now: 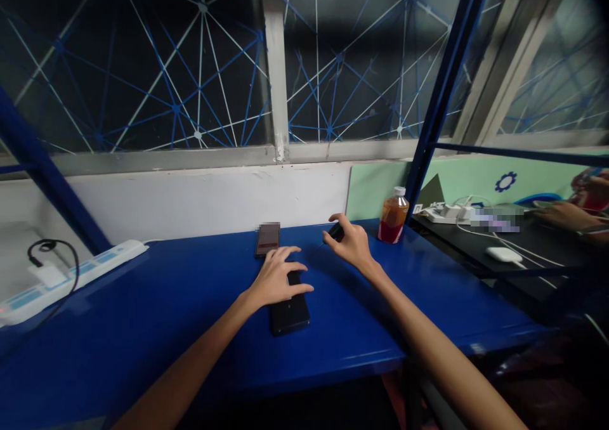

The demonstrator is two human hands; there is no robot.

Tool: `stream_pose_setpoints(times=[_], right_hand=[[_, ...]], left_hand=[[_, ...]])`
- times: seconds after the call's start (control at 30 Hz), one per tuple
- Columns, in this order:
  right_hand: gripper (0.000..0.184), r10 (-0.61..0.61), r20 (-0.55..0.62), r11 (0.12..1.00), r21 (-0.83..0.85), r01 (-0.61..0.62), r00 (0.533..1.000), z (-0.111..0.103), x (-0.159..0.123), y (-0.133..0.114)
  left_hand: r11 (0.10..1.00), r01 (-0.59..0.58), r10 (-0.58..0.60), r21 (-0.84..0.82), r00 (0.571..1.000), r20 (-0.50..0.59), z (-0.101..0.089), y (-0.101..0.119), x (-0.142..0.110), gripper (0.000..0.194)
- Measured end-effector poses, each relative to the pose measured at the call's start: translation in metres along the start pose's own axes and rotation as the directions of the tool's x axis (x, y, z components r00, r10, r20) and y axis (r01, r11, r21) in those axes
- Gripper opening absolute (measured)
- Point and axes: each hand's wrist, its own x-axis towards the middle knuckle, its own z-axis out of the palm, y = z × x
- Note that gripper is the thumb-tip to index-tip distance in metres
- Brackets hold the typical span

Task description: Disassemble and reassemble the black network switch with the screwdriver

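Note:
My left hand (280,276) lies flat with its fingers spread on a black phone (289,314) that rests on the blue table (143,328). A second phone (268,238) leans against the white wall just beyond it. My right hand (349,241) reaches further back and its fingers curl round a small black object (335,231) on the table, too hidden to name. A bottle of orange drink (392,215) with a red label stands to the right of that hand.
A white power strip (71,278) with a plugged-in charger and black cable lies at the left. On the right, a black desk (523,252) carries another power strip, cables and a white adapter; another person's hand (566,214) rests there. A blue post rises behind the bottle.

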Motion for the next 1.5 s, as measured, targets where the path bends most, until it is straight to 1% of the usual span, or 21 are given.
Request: stream_pose_setpoints(times=[0.07, 0.13, 0.2, 0.23, 0.3, 0.37, 0.5, 0.57, 0.63, 0.7, 0.83, 0.97, 1.03, 1.1, 1.17, 1.2, 1.27, 1.33, 1.4, 1.43, 1.5], right_hand=[[0.029, 0.001, -0.004, 1.0, -0.003, -0.001, 1.0, 0.0, 0.0, 0.0], [0.028, 0.003, -0.003, 1.0, -0.002, -0.003, 1.0, 0.0, 0.0, 0.0], [0.028, 0.004, -0.001, 1.0, 0.002, -0.004, 1.0, -0.001, 0.0, -0.001], [0.028, 0.005, -0.001, 1.0, 0.002, -0.005, 1.0, -0.001, 0.0, -0.001], [0.027, 0.008, -0.001, 1.0, 0.0, -0.008, 1.0, -0.001, 0.001, 0.0], [0.028, 0.01, 0.002, 1.0, -0.005, -0.01, 1.0, -0.001, 0.001, 0.0], [0.028, 0.013, 0.002, 1.0, -0.011, -0.013, 1.0, -0.001, 0.001, 0.001], [0.029, 0.012, 0.003, 1.0, -0.006, -0.012, 1.0, 0.0, 0.001, 0.002], [0.029, 0.009, 0.005, 1.0, -0.004, -0.009, 1.0, 0.0, 0.001, 0.002], [0.028, 0.008, 0.001, 1.0, -0.01, -0.008, 1.0, 0.0, 0.001, 0.002], [0.028, 0.012, -0.003, 1.0, -0.008, -0.012, 1.0, -0.001, 0.001, 0.001], [0.028, 0.023, -0.022, 0.999, 0.035, -0.022, 1.0, -0.006, 0.004, 0.002], [0.028, 0.036, -0.042, 0.998, 0.047, -0.034, 0.998, -0.008, 0.005, 0.004], [0.028, 0.05, -0.055, 0.998, 0.05, -0.047, 0.997, -0.01, 0.006, 0.005], [0.027, 0.05, -0.055, 0.998, 0.051, -0.047, 0.997, -0.009, 0.006, 0.006], [0.027, 0.045, -0.053, 0.998, 0.052, -0.042, 0.998, -0.009, 0.006, 0.006], [0.027, 0.033, -0.048, 0.998, 0.049, -0.031, 0.998, -0.008, 0.005, 0.005], [0.027, 0.027, -0.043, 0.999, 0.044, -0.025, 0.999, -0.007, 0.005, 0.005], [0.027, 0.027, -0.04, 0.999, 0.042, -0.026, 0.999, -0.007, 0.005, 0.005], [0.027, 0.029, -0.041, 0.999, 0.043, -0.027, 0.999, -0.007, 0.005, 0.005], [0.027, 0.028, -0.045, 0.999, 0.047, -0.026, 0.999, -0.007, 0.005, 0.005]], left_hand=[[0.99, 0.11, -0.1, 0.089, 0.989, -0.11, 0.003, 0.002, 0.0, 0.052], [0.965, 0.232, -0.207, 0.126, 0.961, -0.184, 0.007, 0.007, 0.0, 0.061], [0.947, 0.276, -0.248, 0.168, 0.954, -0.168, 0.01, 0.013, -0.001, 0.069], [0.943, 0.276, -0.252, 0.186, 0.957, -0.143, 0.011, 0.016, -0.002, 0.069], [0.942, 0.263, -0.249, 0.208, 0.964, -0.092, 0.012, 0.022, -0.003, 0.062], [0.936, 0.265, -0.254, 0.231, 0.964, -0.077, 0.011, 0.026, -0.004, 0.057], [0.902, 0.324, -0.312, 0.286, 0.946, -0.086, 0.005, 0.031, -0.004, 0.071], [0.904, 0.332, -0.332, 0.269, 0.942, -0.048, 0.004, 0.031, -0.004, 0.068], [0.919, 0.316, -0.32, 0.237, 0.947, -0.023, 0.005, 0.028, -0.004, 0.059], [0.938, 0.281, -0.282, 0.201, 0.959, -0.026, 0.008, 0.023, -0.004, 0.053], [0.981, 0.18, -0.181, 0.074, 0.984, 0.001, 0.008, 0.011, -0.003, 0.048], [0.993, 0.089, -0.083, -0.08, 0.994, 0.075, -0.002, 0.0, 0.0, 0.043], [0.991, 0.045, -0.029, -0.13, 0.992, 0.119, -0.009, -0.004, 0.001, 0.043], [0.989, 0.017, 0.01, -0.15, 0.985, 0.174, -0.014, -0.008, 0.001, 0.047], [0.994, 0.018, 0.004, -0.112, 0.981, 0.192, -0.017, -0.01, 0.001, 0.053], [0.998, 0.032, -0.021, -0.061, 0.985, 0.174, -0.017, -0.011, 0.0, 0.058], [0.993, 0.091, -0.099, 0.081, 0.991, 0.09, -0.015, -0.011, 0.0, 0.065], [0.963, 0.176, -0.177, 0.202, 0.984, -0.013, -0.013, -0.011, 0.001, 0.067], [0.936, 0.238, -0.228, 0.259, 0.971, -0.069, -0.01, -0.011, 0.001, 0.067], [0.928, 0.257, -0.246, 0.27, 0.967, -0.073, -0.009, -0.01, 0.001, 0.069], [0.921, 0.276, -0.276, 0.274, 0.96, -0.039, -0.008, -0.01, 0.001, 0.077]])
